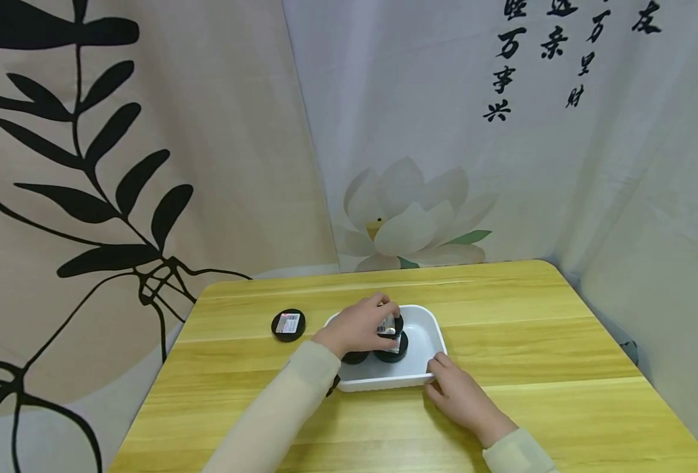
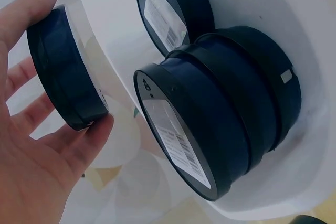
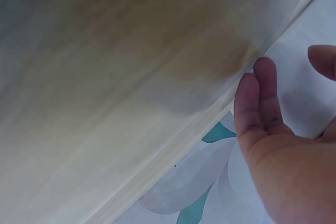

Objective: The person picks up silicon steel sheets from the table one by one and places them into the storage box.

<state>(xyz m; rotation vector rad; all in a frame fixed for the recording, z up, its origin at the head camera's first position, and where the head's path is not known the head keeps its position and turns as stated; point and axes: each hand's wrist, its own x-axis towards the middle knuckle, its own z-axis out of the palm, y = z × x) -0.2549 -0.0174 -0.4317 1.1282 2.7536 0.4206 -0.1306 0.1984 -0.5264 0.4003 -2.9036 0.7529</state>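
My left hand (image 1: 361,326) is over the white tray (image 1: 422,338) and grips a round black tub (image 2: 65,72) between thumb and fingers. In the left wrist view this tub is tilted on edge, apart from the others. Inside the tray are more black tubs: some lie flat against each other as a stack (image 2: 205,114) with a white label on top, and another tub (image 2: 176,11) is beside it. My right hand (image 1: 464,401) holds the tray's near right corner, its thumb and fingers on either side of the rim.
Left of the tray, a black tub (image 1: 288,325) with a white label lies on the yellow wooden table (image 1: 562,394). A dark thing (image 1: 333,385) shows partly behind the left sleeve, by the tray's near left corner. A printed curtain (image 1: 420,131) hangs behind the table.
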